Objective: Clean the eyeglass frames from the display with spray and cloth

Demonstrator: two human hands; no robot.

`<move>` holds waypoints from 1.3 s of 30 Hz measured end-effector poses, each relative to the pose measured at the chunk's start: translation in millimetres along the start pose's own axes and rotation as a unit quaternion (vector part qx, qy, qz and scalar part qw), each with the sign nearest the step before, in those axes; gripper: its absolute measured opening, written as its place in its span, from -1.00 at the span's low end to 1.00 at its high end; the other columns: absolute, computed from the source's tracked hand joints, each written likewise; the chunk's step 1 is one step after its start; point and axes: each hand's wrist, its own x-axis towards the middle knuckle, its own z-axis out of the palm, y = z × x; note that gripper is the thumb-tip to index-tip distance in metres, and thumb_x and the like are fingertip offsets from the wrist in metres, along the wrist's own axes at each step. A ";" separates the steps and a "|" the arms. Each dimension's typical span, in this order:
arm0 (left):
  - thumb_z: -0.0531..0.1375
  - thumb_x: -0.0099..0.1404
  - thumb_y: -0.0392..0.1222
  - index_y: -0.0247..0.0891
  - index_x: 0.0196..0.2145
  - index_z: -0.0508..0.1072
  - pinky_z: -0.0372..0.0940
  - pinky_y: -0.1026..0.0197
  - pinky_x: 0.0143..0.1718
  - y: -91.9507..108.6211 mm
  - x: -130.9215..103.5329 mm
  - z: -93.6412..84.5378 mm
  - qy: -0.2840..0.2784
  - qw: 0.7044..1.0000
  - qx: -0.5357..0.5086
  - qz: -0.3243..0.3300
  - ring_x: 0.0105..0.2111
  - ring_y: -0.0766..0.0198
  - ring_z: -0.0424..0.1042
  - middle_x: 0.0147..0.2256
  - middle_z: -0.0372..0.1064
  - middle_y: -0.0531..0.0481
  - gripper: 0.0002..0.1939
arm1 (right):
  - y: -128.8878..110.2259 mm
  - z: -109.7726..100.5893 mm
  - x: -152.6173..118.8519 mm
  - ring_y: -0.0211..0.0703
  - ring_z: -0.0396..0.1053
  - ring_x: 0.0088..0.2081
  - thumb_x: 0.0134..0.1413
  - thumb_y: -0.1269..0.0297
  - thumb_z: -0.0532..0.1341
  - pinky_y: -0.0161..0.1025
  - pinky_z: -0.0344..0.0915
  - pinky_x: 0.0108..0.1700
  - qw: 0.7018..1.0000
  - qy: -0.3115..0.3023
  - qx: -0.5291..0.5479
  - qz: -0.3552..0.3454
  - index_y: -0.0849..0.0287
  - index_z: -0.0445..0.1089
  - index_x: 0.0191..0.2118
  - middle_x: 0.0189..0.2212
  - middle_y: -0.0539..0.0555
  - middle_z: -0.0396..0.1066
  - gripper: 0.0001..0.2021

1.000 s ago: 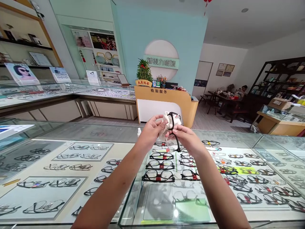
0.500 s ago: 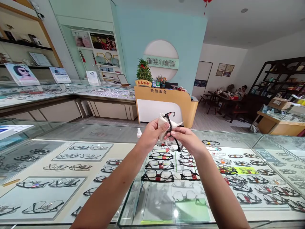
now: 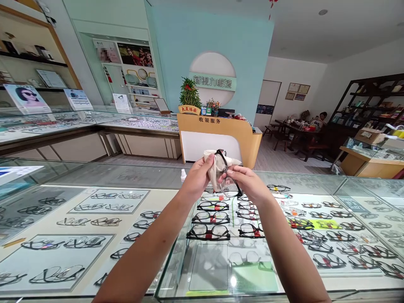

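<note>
Black-rimmed eyeglasses (image 3: 235, 185) are held up in both hands above the glass display case, tilted with one lens low and the other high. My left hand (image 3: 200, 173) pinches a cream cloth (image 3: 216, 170) against the upper lens, thumb in front. The cloth covers much of that lens, and a loose corner sticks out to the right. My right hand (image 3: 244, 180) grips the frame near its middle with thumb and fingers. A small white bottle (image 3: 183, 175) stands just behind my left hand.
Below lies a glass display case (image 3: 205, 269) with rows of eyeglasses (image 3: 211, 231) inside. A wooden counter (image 3: 221, 126) with a plant (image 3: 190, 93) stands ahead. More glass cases (image 3: 135, 122) line the left. A person (image 3: 320, 121) sits at a table at the back right.
The eyeglasses have turned, so the lower lens faces me more. The cloth has shifted slightly left and spread downward with my left hand. My right hand has barely moved.
</note>
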 end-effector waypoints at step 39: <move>0.49 0.08 0.35 -0.24 -0.31 0.47 0.33 0.26 -0.51 -8.6 -1.0 6.2 0.045 0.999 0.026 0.013 -0.61 0.34 0.38 -0.52 0.47 0.09 -0.40 | 1.9 -3.2 0.3 -0.11 0.35 -0.24 0.24 -0.05 0.39 -0.14 0.25 -0.05 0.998 0.016 -0.062 -0.021 0.09 0.60 -0.32 -0.31 0.05 0.60 -0.70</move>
